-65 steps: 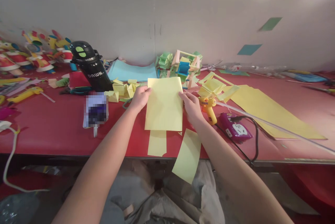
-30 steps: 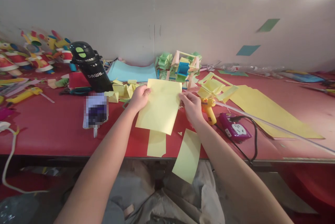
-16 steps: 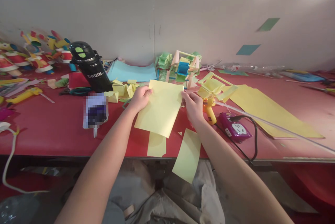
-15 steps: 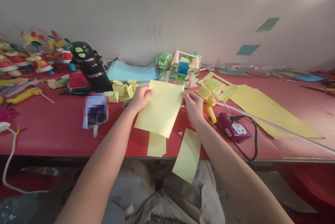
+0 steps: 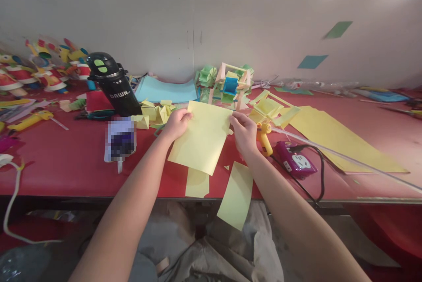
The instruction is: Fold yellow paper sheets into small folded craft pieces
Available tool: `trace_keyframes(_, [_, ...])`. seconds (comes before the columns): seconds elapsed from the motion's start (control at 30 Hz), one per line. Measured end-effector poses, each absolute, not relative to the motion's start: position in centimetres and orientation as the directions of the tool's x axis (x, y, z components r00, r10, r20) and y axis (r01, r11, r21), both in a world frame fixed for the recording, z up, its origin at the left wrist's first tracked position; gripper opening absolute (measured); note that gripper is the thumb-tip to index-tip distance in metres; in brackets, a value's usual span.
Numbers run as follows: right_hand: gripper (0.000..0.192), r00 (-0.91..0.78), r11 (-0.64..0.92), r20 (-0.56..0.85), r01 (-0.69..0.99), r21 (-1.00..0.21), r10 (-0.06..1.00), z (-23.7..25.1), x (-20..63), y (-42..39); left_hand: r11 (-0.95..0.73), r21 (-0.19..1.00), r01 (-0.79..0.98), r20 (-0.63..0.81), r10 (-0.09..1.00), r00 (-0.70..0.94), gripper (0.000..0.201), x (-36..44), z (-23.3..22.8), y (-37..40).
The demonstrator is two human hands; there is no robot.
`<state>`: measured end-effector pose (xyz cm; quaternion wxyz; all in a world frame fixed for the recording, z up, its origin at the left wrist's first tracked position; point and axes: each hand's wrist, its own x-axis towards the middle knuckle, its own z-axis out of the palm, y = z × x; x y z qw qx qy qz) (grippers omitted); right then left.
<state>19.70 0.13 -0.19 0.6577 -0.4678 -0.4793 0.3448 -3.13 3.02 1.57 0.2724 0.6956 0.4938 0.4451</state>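
Observation:
A sheet of yellow paper [image 5: 201, 137] is held up above the table between my two hands. My left hand [image 5: 178, 124] pinches its upper left edge, thumb on top. At the upper right corner, my right hand [image 5: 244, 131] grips the sheet with closed fingers. Beneath the sheet lies a smaller yellow paper piece [image 5: 197, 184], partly covered. Another yellow strip [image 5: 236, 196] hangs over the table's front edge, below my right wrist. A yellow glue gun [image 5: 264, 139] rests just right of my right hand.
On the red table [image 5: 79, 172] stand a black bottle [image 5: 120, 93] and folded yellow paper pieces [image 5: 157, 113]. Behind the sheet is a paper wheel model [image 5: 231, 86]. To the right lie a purple power socket [image 5: 296, 161] and large yellow sheets [image 5: 343, 146]. A phone-like blurred object [image 5: 121, 140] sits left.
The lower edge of the yellow sheet has tipped slightly down and toward me. Both hands keep their hold in nearly the same place.

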Motion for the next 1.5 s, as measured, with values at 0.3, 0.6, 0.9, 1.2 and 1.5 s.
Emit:
trace_keyframes(0.3, [0.028,0.310,0.321,0.317,0.038,-0.946,0.896,0.38,19.76,-0.17,-0.382,0.819,0.429,0.358,0.923,0.140,0.024,-3.21,1.49,3.05])
trace_keyframes(0.6, [0.026,0.342,0.354,0.343,0.033,-0.935,0.875,-0.01,19.91,0.01,-0.372,0.827,0.422,0.341,0.928,0.151,0.025,-3.10,1.57,2.91])
trace_keyframes(0.9, [0.041,0.060,0.137,0.133,-0.076,-0.988,0.989,-0.05,19.57,-0.30,-0.357,0.813,0.461,0.414,0.910,-0.026,0.032,-3.28,1.80,2.99])
trace_keyframes(1.2, [0.039,-0.054,0.140,0.138,0.034,-0.990,0.989,0.20,19.47,-0.68,-0.360,0.787,0.501,0.466,0.879,-0.099,0.033,-3.53,1.91,3.15])
trace_keyframes(1.5, [0.050,-0.046,0.193,0.187,0.175,-0.966,0.981,0.44,19.28,-0.90,-0.397,0.768,0.503,0.526,0.838,-0.142,0.030,-3.73,2.05,2.95])
